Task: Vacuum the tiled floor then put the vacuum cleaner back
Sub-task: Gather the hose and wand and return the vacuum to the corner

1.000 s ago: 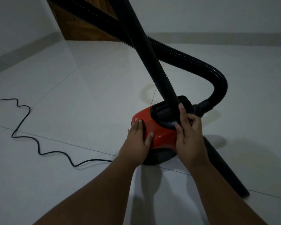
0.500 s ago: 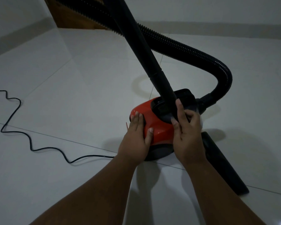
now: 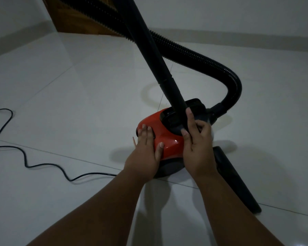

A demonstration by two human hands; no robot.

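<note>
Vacuum (image 3: 164,139) mid-floor (image 3: 78,103). Left hand (image 3: 146,153) flat on its shell, fingers spread; right hand (image 3: 196,146) loosely around the wand (image 3: 155,55) base. Risk: leaning wand tips; cord (image 3: 25,157) snags.

A small canister vacuum cleaner (image 3: 164,137) sits upright on the pale tiled floor (image 3: 78,103). Its body is glossy red-orange with a black top panel and dark base. A ribbed black hose (image 3: 212,68) leaves the far right end of the body, loops upward and runs off to the upper left. A rigid black tube (image 3: 153,50) slants down onto the top panel. A black power cord (image 3: 25,157) snakes across the tiles left of the body.
</note>
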